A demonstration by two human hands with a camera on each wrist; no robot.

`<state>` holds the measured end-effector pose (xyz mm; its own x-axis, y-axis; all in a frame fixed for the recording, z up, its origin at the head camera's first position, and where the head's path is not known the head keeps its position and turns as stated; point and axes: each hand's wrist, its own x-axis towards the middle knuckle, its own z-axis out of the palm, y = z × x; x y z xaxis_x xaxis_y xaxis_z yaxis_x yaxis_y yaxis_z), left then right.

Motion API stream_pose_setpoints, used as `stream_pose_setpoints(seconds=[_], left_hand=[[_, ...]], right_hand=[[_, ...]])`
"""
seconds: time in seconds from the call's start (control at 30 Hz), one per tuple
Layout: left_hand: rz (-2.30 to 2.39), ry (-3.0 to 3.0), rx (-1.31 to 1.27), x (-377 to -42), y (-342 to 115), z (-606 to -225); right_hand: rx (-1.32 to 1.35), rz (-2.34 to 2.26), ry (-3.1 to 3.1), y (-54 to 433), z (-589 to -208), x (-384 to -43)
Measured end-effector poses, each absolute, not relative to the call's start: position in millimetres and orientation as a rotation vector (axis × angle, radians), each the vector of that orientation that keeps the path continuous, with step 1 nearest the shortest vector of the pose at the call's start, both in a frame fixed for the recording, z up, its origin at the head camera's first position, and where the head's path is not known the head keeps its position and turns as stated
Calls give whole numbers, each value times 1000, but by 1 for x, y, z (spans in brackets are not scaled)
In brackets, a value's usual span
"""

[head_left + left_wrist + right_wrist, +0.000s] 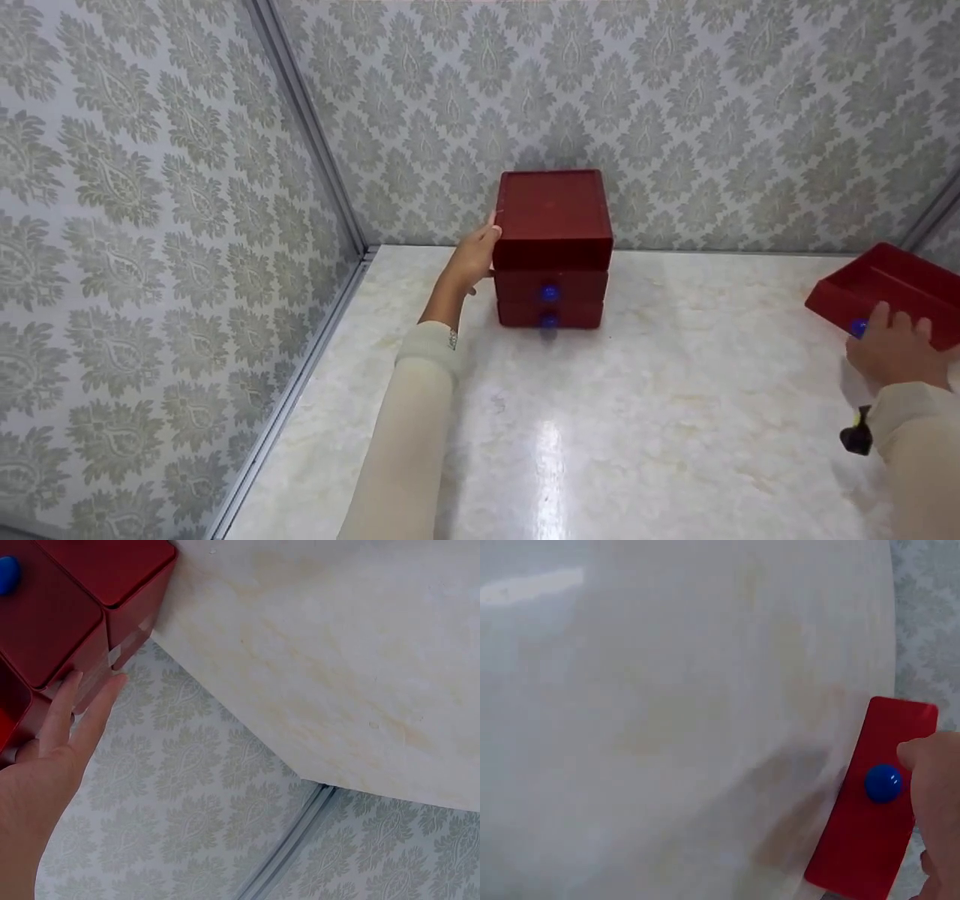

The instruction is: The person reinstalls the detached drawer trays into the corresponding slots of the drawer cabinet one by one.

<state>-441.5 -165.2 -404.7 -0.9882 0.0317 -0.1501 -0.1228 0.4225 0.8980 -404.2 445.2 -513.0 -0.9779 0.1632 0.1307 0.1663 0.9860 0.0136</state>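
Note:
A dark red drawer cabinet (552,206) stands against the back wall, its top compartment without a drawer. Two closed drawers below have blue knobs (550,293). My left hand (474,256) steadies the cabinet's left side; in the left wrist view two extended fingers (96,714) lie along that side, and the thumb is mostly hidden. At the far right is a separate red drawer (844,296) with a blue knob. My right hand (896,349) is over its front wall, fingers spread beside the knob (883,783). Contact there is hard to tell.
A pale marbled tabletop (637,420) lies under everything. Patterned walls (420,90) enclose the back and sides, with grey metal strips (307,112) at the corners. A small black tag (856,433) hangs by my right sleeve.

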Motion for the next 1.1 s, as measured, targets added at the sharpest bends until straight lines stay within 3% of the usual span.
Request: stream_pose_setpoints(seconds=[0.43,1.1], left_hand=[[1705,2549,20,-444,-162,-406],[1767,2527,49,-443,-161,-408]], right_hand=[[-226,-428,-2784,425,-540,-392],[-281,-469,-2763,421,-547,-392]])
